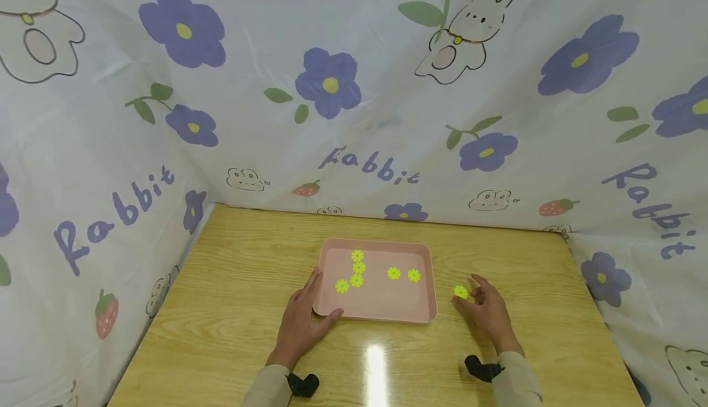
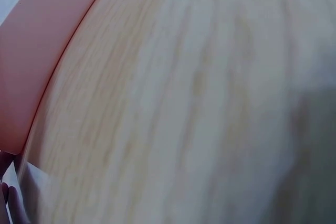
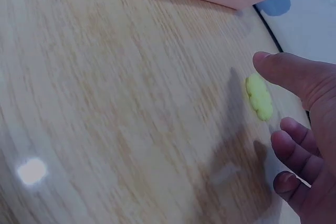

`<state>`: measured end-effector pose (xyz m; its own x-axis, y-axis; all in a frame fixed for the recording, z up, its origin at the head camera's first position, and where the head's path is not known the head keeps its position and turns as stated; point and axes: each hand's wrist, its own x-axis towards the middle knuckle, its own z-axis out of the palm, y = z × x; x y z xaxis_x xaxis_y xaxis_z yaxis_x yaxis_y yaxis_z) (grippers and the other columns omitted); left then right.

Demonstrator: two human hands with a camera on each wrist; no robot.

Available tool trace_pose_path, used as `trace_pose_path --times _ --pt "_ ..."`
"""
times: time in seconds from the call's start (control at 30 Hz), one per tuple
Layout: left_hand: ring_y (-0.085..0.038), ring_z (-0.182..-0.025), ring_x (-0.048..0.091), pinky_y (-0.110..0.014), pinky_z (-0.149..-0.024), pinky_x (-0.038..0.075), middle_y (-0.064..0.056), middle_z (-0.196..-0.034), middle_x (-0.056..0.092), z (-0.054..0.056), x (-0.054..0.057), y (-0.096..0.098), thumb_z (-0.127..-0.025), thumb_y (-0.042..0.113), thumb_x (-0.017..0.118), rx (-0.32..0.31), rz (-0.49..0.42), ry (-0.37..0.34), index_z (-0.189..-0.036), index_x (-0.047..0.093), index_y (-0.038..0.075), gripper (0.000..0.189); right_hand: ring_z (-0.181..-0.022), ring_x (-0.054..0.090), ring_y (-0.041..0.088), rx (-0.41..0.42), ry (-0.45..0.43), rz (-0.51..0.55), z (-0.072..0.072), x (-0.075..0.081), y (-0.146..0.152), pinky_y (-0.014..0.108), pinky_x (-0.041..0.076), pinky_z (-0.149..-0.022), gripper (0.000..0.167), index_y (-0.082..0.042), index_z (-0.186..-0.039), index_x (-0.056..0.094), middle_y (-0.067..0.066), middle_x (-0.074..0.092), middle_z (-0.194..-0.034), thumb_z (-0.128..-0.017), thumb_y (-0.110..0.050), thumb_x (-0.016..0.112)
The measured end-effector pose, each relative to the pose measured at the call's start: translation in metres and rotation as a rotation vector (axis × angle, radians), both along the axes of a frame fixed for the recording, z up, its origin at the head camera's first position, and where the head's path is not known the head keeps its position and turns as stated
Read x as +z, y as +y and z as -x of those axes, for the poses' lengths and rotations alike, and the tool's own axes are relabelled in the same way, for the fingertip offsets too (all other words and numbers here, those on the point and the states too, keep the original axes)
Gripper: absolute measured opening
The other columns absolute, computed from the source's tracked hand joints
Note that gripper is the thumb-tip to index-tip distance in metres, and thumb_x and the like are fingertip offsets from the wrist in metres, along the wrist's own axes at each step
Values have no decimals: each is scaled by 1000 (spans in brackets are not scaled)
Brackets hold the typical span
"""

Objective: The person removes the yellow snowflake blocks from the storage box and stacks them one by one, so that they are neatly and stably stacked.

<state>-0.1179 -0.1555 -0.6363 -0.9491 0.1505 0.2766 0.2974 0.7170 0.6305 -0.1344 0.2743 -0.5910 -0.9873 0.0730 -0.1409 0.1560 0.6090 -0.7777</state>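
A shallow pink tray (image 1: 387, 308) lies on the wooden table with several yellow-green flower-shaped pieces (image 1: 393, 273) inside. My left hand (image 1: 303, 320) rests at the tray's near left corner, its fingers along the left side and its thumb by the front rim. To the right of the tray, one more yellow-green flower-shaped piece (image 3: 259, 97) lies flat on the table. My right hand (image 1: 489, 315) is around that piece, thumb and fingers spread on either side. The right wrist view shows a small gap between the thumb (image 3: 283, 69) and the piece.
Wood-grain table (image 1: 238, 253) surrounds the tray. Printed cloth (image 1: 376, 124) with flowers and rabbits hangs behind and at both sides. Each wrist wears a black device (image 1: 303, 385). A bright light reflection (image 1: 376, 370) shows on the table's front part.
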Motion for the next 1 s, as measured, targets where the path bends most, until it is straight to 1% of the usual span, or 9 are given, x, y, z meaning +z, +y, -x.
trace_pose_path --times 0.07,0.13,0.27,0.33,0.4,0.5,0.63,0.77,1.0 --pt "-27 -146 44 -56 -116 35 7 -172 20 0 0 0 -92 59 71 -1 1 1 -164 31 13 94 -100 58 29 5 11 -16 1 2 -3 45 52 -87 81 3 -157 37 20 57 -119 -94 -27 79" --pt "-27 -146 44 -56 -116 34 6 -172 20 0 -1 -1 -92 59 70 -2 6 -3 -164 31 13 94 -97 58 29 13 28 -26 3 4 -5 44 52 -84 81 3 -157 37 21 56 -120 -94 -27 79" --pt "-26 -147 43 -55 -117 34 7 -172 19 1 -1 -1 -93 62 68 0 22 -15 -165 29 15 95 -85 55 23 30 72 -20 8 10 -13 33 50 -72 79 0 -157 40 22 56 -121 -94 -27 80" --pt "-26 -147 43 -54 -117 34 8 -172 19 2 0 -2 -92 62 68 2 27 -14 -165 29 16 95 -82 53 20 42 91 -16 10 13 -19 30 48 -68 77 -1 -156 43 22 56 -120 -94 -27 80" --pt "-27 -146 44 -55 -117 34 7 -172 20 2 0 -2 -92 62 69 1 25 -7 -165 29 16 95 -82 54 20 51 110 -18 13 17 -25 29 48 -67 73 -1 -154 46 21 58 -119 -93 -26 80" --pt "-27 -146 44 -55 -116 35 6 -172 20 2 1 -1 -92 61 69 -2 23 4 -165 29 15 95 -83 53 21 66 127 -20 16 21 -33 30 47 -67 68 -2 -151 50 21 59 -117 -93 -22 80" --pt "-27 -146 44 -55 -117 34 7 -172 19 1 1 -1 -92 61 69 -1 21 -6 -165 29 15 95 -84 53 23 86 128 -4 20 24 -44 31 47 -67 65 -3 -150 54 21 60 -117 -93 -21 80" --pt "-27 -145 45 -55 -117 35 7 -171 20 1 0 -1 -92 61 69 1 18 -13 -165 30 14 94 -84 53 22 120 115 14 23 24 -54 31 47 -68 65 -4 -149 54 19 60 -117 -93 -23 80" --pt "-26 -146 45 -55 -116 35 6 -171 22 1 0 0 -92 62 69 4 12 -12 -164 32 13 95 -81 53 21 170 129 8 28 23 -69 32 48 -66 62 -4 -146 59 14 61 -110 -91 -21 82"
